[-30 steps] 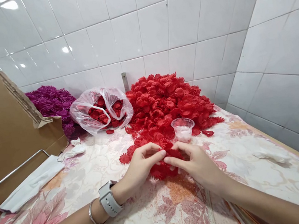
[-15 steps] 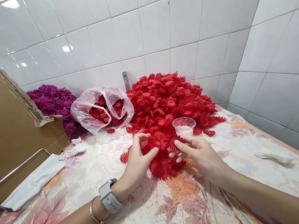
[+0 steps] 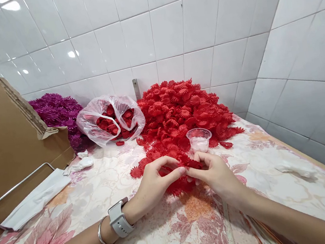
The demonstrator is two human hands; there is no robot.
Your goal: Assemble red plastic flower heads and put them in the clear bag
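Note:
My left hand (image 3: 157,180), with a watch and a bangle on its wrist, is closed with thumb and fingertips together. It meets my right hand (image 3: 215,173) over the front of a heap of red artificial flower pieces (image 3: 184,106). Between the fingertips of both hands is a red flower piece (image 3: 193,163) with a toothed edge, partly covered by the fingers. More red pieces lie directly beneath the hands. Just beyond my right hand stands a small clear plastic cup (image 3: 200,140) with something white in it.
A clear plastic bag (image 3: 90,126) of red pieces sits left of the heap. Behind a cardboard box (image 3: 5,133) rises a purple heap (image 3: 57,113). White paper (image 3: 36,200) and a metal wire frame (image 3: 16,188) lie at left. White tiled walls (image 3: 167,31) bound the table.
My hands have come together, the left moving right and toward me. The flower piece that was in my right hand alone is now between both hands' fingertips.

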